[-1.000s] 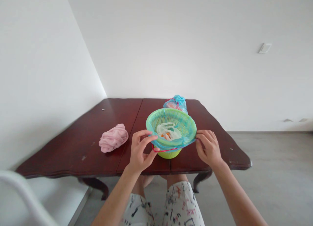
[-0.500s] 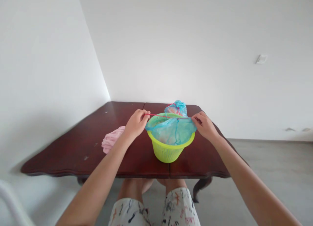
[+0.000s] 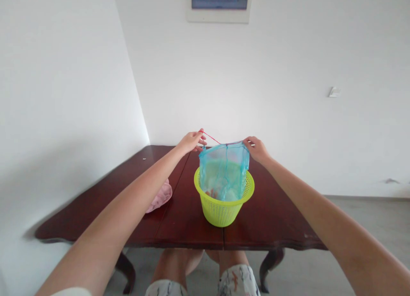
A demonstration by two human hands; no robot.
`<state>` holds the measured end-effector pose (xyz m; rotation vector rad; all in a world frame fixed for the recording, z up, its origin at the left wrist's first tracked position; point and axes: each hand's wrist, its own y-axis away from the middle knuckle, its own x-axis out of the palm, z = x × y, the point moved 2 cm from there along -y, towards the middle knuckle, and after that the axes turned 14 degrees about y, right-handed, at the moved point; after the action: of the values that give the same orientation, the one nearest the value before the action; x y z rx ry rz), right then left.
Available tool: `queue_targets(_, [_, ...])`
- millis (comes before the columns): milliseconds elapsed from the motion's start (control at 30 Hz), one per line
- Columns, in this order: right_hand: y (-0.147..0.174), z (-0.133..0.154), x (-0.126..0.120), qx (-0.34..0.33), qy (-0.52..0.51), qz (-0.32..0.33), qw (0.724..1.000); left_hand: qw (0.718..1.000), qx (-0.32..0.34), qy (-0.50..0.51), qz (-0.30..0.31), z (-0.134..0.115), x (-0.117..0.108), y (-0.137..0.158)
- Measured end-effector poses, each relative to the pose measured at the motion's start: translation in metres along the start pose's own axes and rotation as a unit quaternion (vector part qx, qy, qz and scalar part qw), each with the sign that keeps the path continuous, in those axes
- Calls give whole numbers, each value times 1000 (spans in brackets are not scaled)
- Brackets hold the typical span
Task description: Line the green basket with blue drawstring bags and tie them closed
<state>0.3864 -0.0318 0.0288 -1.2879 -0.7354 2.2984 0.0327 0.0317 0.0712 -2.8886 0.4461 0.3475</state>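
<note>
A translucent blue drawstring trash bag [image 3: 221, 170] stretches upright out of a yellow-green plastic basket [image 3: 222, 210]. Its lower part sits inside the basket, with something pale and orange-brown showing dimly through it. My left hand [image 3: 194, 141] pinches the red drawstring [image 3: 211, 137] at the bag's upper left, pulling a length of it taut. At the upper right corner my right hand [image 3: 257, 149] has thumb and fingers closed on the bag's rim. What lies behind the raised bag is hidden.
The basket stands on a dark red wooden table [image 3: 188, 219] near its front edge. Left of it lies a folded pink cloth [image 3: 161, 197], partly behind my left forearm. A panel [image 3: 219, 5] and a switch [image 3: 335, 92] are on the wall behind.
Both hands have risen and drawn the bag up taller out of the basket. The view has tilted upward, and the second tied blue bag behind the basket is now hidden.
</note>
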Motion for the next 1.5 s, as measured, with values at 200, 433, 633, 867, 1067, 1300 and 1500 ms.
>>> queue_targets(200, [51, 32, -40, -130, -69, -46, 988, 966, 253, 19, 45, -6, 4, 43])
queue_targets(433, [146, 75, -89, -232, -103, 55, 966, 934, 354, 21, 47, -22, -2, 122])
queue_targets(633, [200, 122, -116, -253, -97, 280, 921, 945, 319, 26, 71, -24, -8, 183])
queue_targets(867, [148, 94, -52, -149, 120, 183, 964, 947, 282, 98, 122, -33, -1, 199])
queue_targets(1067, [123, 82, -3, -112, 343, 209, 909, 940, 290, 135, 122, -41, 0, 204])
queue_targets(1300, [113, 94, -8, -81, 343, 153, 923, 931, 299, 154, 145, -43, -3, 208])
queue_targets(1500, [99, 72, -17, 6, 85, 54, 995, 928, 299, 185, 126, -40, -9, 200])
